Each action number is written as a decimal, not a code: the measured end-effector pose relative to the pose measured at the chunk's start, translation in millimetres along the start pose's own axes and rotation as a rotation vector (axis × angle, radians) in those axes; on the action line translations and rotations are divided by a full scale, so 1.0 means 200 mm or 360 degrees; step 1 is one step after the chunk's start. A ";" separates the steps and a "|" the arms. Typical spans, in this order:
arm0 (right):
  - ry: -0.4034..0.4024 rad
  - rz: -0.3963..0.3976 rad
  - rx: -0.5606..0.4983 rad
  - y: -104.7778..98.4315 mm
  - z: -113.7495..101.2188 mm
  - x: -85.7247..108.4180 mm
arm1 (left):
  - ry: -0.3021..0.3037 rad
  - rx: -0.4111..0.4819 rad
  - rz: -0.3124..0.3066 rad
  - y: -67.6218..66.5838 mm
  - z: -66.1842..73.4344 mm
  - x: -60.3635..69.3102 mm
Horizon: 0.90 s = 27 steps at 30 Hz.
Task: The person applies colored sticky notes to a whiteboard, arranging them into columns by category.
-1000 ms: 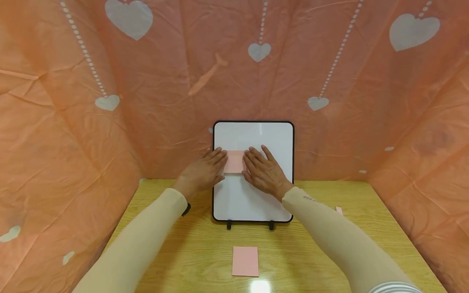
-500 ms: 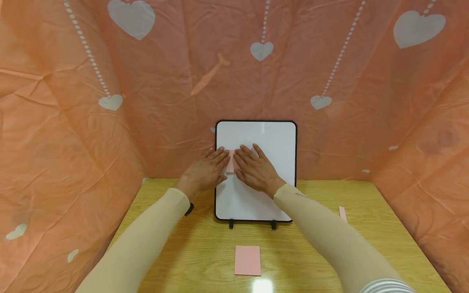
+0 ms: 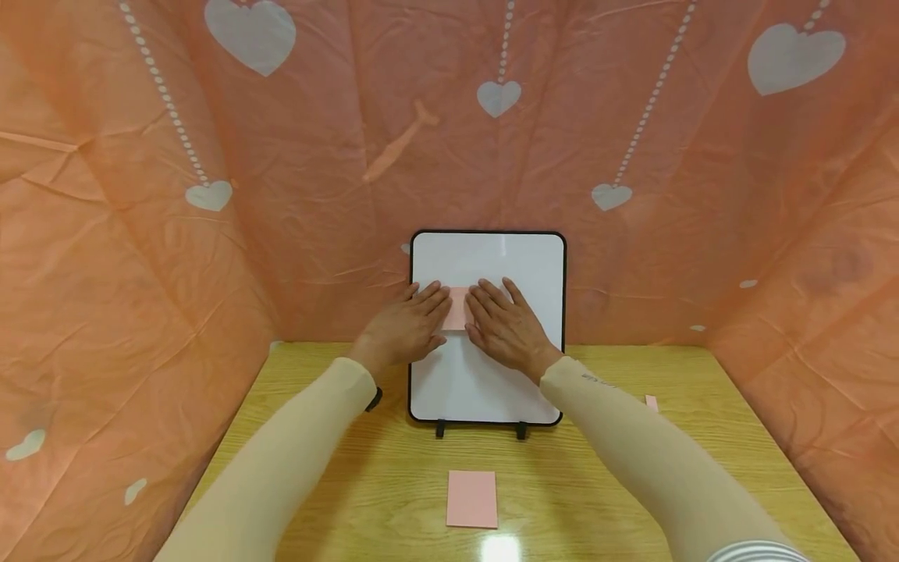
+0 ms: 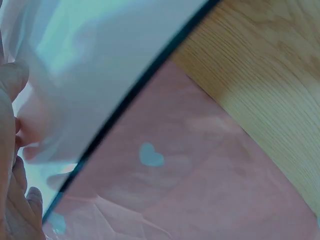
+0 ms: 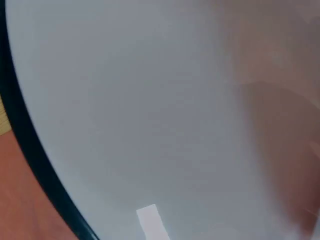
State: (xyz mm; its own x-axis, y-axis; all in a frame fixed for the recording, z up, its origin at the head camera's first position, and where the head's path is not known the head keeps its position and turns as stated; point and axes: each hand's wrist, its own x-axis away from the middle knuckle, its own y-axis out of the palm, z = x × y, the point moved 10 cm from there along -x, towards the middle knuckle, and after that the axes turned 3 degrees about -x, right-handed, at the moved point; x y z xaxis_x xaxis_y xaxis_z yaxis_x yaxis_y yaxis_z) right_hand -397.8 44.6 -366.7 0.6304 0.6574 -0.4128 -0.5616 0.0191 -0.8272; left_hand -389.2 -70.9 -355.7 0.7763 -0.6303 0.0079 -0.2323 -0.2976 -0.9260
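Note:
A pale pink sheet (image 3: 456, 309), like a sticky note, lies flat on the upright whiteboard (image 3: 485, 261), left of its middle. My left hand (image 3: 410, 321) rests on the sheet's left part with straight fingers. Over its right part, my right hand (image 3: 507, 324) presses with fingers extended and the little finger apart. Only the middle of the sheet shows between the fingertips; both ends are covered. At the edge of the left wrist view are the fingers (image 4: 22, 210) and their blurred reflection in the board. The right wrist view shows mostly board (image 5: 125, 110), with a blurred brownish area at right.
Two black feet (image 3: 440, 429) hold the board up on the wooden table (image 3: 379, 499). In front lies a pink pad (image 3: 472, 499). A narrow pink strip (image 3: 652, 403) is by the right forearm. An orange cloth with hearts (image 3: 323, 156) encloses the back and sides.
My right hand slid left over the sheet, then back right. In the last half second my left hand moved right, onto more of the sheet. The head view shifted slightly.

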 end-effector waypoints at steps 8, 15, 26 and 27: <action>-0.0019 0.0059 0.0019 0.00 -0.01 0.01 | 0.0017 -0.0037 -0.0015 0.01 0.04 -0.04; -0.0033 0.0110 0.0068 -0.01 -0.03 -0.01 | -0.0033 -0.0026 -0.0046 0.07 -0.05 0.06; -0.0102 0.0014 -0.0016 -0.01 -0.14 -0.12 | -0.0020 0.0008 -0.0017 0.08 -0.05 0.05; -0.0083 0.0007 -0.0017 0.00 -0.13 -0.11 | -0.0023 0.0008 -0.0023 0.08 -0.05 0.05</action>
State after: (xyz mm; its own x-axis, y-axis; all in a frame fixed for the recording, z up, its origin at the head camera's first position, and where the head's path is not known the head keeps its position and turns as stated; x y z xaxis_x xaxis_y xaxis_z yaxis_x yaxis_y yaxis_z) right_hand -398.0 10.3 -366.6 0.5989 0.6960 -0.3962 -0.5585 0.0084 -0.8295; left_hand -390.5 -89.3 -366.7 0.7879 -0.6156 0.0159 -0.2179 -0.3028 -0.9278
